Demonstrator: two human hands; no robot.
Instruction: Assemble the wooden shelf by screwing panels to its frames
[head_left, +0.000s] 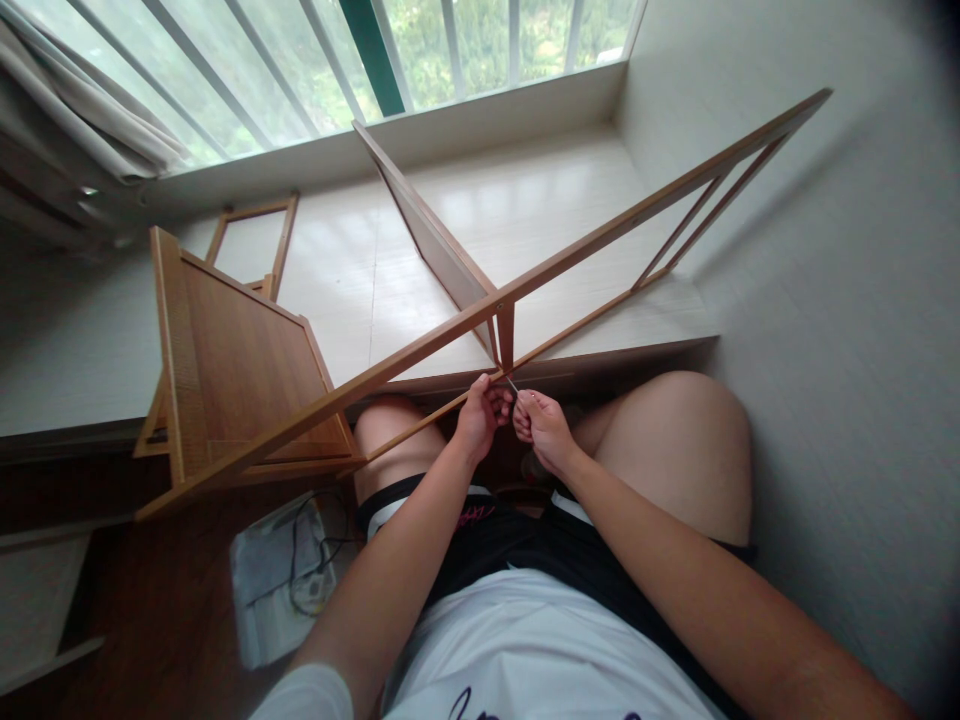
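The right hand (pixel 544 432) is pinching a thin metal stick (pixel 513 383) that is pointing up at the low rail (pixel 412 431). The left hand (pixel 480 420) is bending its fingers just beside it; I cannot tell if it is gripping the wood. The long wooden frame (pixel 420 350) is reaching past the grip on both sides. I think the stick could be slipping, because only fingertips are holding such a thin thing. The frame could be tipping or twisting too, since no hand is holding its ends.

Beyond the grip, a flat board (pixel 431 230) is sticking out over the pale ledge (pixel 585 200). Left of the grip, a big panel (pixel 247 360) is standing in the way, hiding part of a smaller frame (pixel 285 245). To the right, the wall (pixel 847 370) is taking up room. Bare legs (pixel 682 450) are crowding both sides. Down and left, a packet (pixel 262 580) is lying with a dark cord (pixel 293 560).
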